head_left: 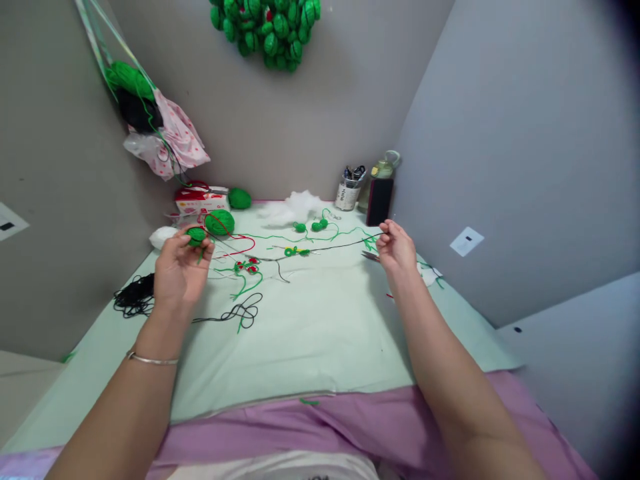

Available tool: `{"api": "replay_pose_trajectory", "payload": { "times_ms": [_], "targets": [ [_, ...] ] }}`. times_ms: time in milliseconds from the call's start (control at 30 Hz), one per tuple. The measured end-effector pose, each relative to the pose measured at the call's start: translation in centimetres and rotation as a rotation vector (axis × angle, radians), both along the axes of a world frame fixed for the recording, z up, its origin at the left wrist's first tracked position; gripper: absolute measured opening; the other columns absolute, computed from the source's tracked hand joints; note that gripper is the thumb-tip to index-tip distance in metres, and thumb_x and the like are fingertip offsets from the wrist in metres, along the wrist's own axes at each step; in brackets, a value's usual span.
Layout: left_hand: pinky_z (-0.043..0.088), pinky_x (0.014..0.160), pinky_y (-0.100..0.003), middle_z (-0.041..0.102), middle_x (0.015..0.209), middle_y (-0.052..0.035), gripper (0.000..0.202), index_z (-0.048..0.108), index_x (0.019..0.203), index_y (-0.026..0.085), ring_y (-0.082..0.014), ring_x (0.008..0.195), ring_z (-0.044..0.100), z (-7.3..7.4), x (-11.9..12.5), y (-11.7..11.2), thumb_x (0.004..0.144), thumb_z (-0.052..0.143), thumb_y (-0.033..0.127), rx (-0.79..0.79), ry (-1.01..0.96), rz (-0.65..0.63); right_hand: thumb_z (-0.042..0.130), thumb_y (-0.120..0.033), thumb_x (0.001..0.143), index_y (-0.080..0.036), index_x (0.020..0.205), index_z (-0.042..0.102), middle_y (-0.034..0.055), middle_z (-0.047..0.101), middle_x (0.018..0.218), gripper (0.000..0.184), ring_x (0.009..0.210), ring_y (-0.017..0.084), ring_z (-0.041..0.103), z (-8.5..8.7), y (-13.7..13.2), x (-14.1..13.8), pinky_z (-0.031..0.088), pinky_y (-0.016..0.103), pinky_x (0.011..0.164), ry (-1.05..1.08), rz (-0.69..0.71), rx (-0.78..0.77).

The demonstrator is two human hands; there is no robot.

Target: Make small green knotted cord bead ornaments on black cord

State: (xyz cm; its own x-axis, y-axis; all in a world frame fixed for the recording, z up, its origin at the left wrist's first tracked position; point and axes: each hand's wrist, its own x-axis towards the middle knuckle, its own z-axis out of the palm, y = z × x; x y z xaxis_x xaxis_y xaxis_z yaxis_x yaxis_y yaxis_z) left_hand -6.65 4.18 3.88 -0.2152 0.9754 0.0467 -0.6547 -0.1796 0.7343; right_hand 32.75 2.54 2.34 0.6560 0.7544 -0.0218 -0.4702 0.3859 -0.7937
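My left hand [179, 267] is closed round a small green crocheted piece [196, 235] at the left of the pale green table [310, 333]. A black thread [320, 249] runs taut from that piece across the table to my right hand [397, 248], whose fingers pinch its far end. A green yarn ball [219, 222] lies just beyond my left hand. Small green and red crocheted bits [247, 267] and loose green strands lie between my hands.
A tangle of black yarn [131, 297] sits at the table's left edge, another black loop [241, 312] nearer the middle. White stuffing [293, 207], a red-and-white box [199, 199], a jar of tools [349, 188] and a dark bottle [380, 193] stand at the back. Scissors [370, 255] lie by my right hand.
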Motion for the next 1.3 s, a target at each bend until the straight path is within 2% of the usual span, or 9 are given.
{"api": "replay_pose_trajectory", "payload": {
  "times_ms": [233,433,533,600,700,800,933,1133,1300],
  "targets": [
    [0.049,0.064,-0.025,0.062,0.066,0.0041,0.007,0.059,0.078,0.018,-0.0077,0.066,0.058,-0.2,-3.4,1.5,0.077,0.055,0.013,-0.025,-0.079,0.144,0.055,-0.011,0.091,-0.016,0.081,0.052,-0.0069,0.059,0.062,0.012,0.039,-0.001,0.039,-0.2,-0.1,3.2,0.033,0.007,0.038,0.078,-0.111,0.013],
    [0.041,0.060,-0.034,0.060,0.063,0.0050,0.014,0.055,0.072,0.019,-0.0088,0.065,0.059,-1.2,-6.8,2.7,0.085,0.050,0.017,0.169,0.041,0.131,0.048,-0.009,0.094,-0.017,0.077,0.049,-0.0076,0.057,0.060,0.019,0.035,-0.001,0.037,0.1,-0.3,4.4,0.030,0.008,0.034,0.115,-0.169,0.005],
    [0.045,0.067,-0.030,0.060,0.066,0.0059,0.010,0.052,0.071,0.017,-0.0053,0.066,0.056,-0.7,-6.1,2.6,0.081,0.052,0.014,0.104,-0.088,0.222,0.048,-0.010,0.095,-0.016,0.076,0.049,-0.0084,0.055,0.060,0.020,0.035,-0.002,0.035,0.7,-0.6,4.5,0.029,0.007,0.034,0.104,-0.179,0.020],
    [0.049,0.075,-0.029,0.065,0.075,0.0053,0.004,0.057,0.077,0.016,-0.0069,0.074,0.059,-0.4,-4.3,2.0,0.077,0.059,0.013,0.116,-0.054,0.164,0.055,-0.012,0.091,-0.016,0.074,0.050,-0.0079,0.056,0.061,0.018,0.037,-0.002,0.037,1.2,-0.7,3.9,0.032,0.007,0.037,0.086,-0.149,0.032],
    [0.051,0.086,-0.029,0.066,0.087,0.0023,0.016,0.064,0.090,0.017,-0.0099,0.081,0.061,-0.6,-0.4,0.1,0.075,0.066,0.016,0.264,0.184,-0.017,0.067,-0.014,0.083,-0.015,0.073,0.056,-0.0058,0.058,0.061,0.015,0.041,0.000,0.042,2.1,-0.9,1.3,0.035,0.009,0.039,-0.001,0.007,0.053],
    [0.052,0.083,-0.030,0.065,0.094,-0.0014,0.030,0.066,0.104,0.021,-0.0152,0.087,0.062,-1.5,3.2,-2.3,0.075,0.072,0.021,0.313,0.447,-0.213,0.072,-0.021,0.079,-0.015,0.080,0.064,-0.0038,0.062,0.062,0.010,0.041,0.001,0.041,2.4,-1.8,-3.4,0.033,0.012,0.039,-0.208,0.307,0.072],
    [0.047,0.092,-0.031,0.063,0.108,-0.0051,0.029,0.065,0.110,0.021,-0.0174,0.099,0.059,-2.8,5.4,-4.7,0.081,0.070,0.025,0.397,0.782,-0.336,0.072,-0.035,0.079,-0.016,0.089,0.065,0.0018,0.071,0.076,0.022,0.044,0.004,0.049,1.5,-4.0,-10.4,0.039,0.018,0.043,-0.432,0.639,0.046],
    [0.047,0.091,-0.032,0.062,0.106,-0.0058,0.028,0.061,0.111,0.021,-0.0178,0.096,0.059,-3.3,5.4,-5.0,0.085,0.066,0.026,0.490,0.948,-0.220,0.068,-0.047,0.082,-0.017,0.085,0.061,0.0043,0.071,0.078,0.032,0.057,0.010,0.062,0.0,-5.9,-14.7,0.048,0.022,0.055,-0.498,1.043,-0.116],
    [0.047,0.088,-0.032,0.062,0.101,-0.0051,0.025,0.061,0.108,0.020,-0.0171,0.091,0.059,-3.3,5.3,-4.6,0.084,0.065,0.025,0.488,1.036,-0.127,0.071,-0.043,0.080,-0.014,0.082,0.066,-0.0031,0.057,0.059,0.030,0.052,0.006,0.047,0.6,-6.1,-14.1,0.036,0.019,0.051,-0.448,1.136,-0.124]
  ]
}}
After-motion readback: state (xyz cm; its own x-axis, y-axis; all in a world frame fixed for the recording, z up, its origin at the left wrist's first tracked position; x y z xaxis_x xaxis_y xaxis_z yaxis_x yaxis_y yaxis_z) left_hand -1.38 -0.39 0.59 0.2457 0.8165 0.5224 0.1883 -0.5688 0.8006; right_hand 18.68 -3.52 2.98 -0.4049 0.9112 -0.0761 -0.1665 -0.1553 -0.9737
